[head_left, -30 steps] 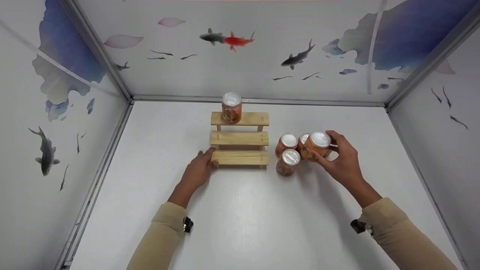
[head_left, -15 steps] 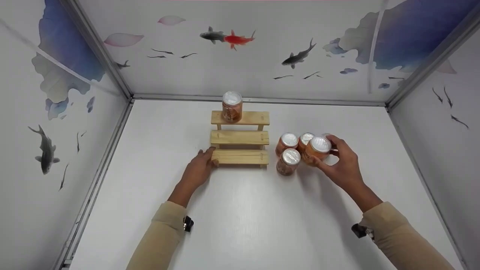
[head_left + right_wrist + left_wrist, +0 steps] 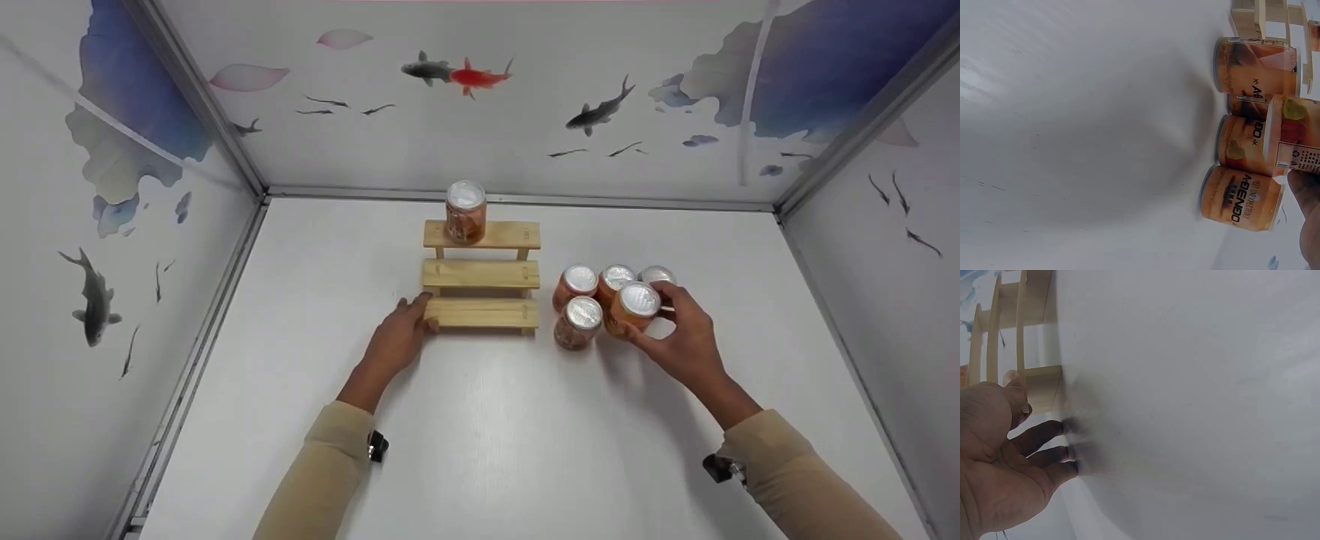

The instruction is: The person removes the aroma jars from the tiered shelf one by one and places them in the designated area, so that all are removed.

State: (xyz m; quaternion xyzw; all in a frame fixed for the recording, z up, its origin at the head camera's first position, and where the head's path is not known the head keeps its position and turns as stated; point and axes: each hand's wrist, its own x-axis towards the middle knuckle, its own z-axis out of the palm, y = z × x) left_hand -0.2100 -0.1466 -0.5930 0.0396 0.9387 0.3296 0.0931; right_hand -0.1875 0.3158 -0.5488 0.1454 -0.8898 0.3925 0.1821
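A three-step wooden stand (image 3: 481,275) stands near the back of the table. My left hand (image 3: 400,336) holds the left end of its lowest step, thumb on the board (image 3: 1041,374) in the left wrist view. With thumb and fingers my right hand (image 3: 681,337) grips an orange can with a silver lid (image 3: 636,307). In the right wrist view this can (image 3: 1297,132) is raised off the table, overlapping a standing can (image 3: 1241,146) behind it. More such cans stand close around it, one (image 3: 576,326) in front and one (image 3: 658,274) behind, partly hidden by my fingers.
One can (image 3: 466,214) stands on the top step, left of its middle. Two more cans, a left one (image 3: 576,285) and a middle one (image 3: 616,279), are right of the stand. White walls (image 3: 480,142) with painted fish enclose the table's back and sides.
My right hand has brought its can slightly forward and down, showing more of the cans behind it. The left hand stays on the stand.
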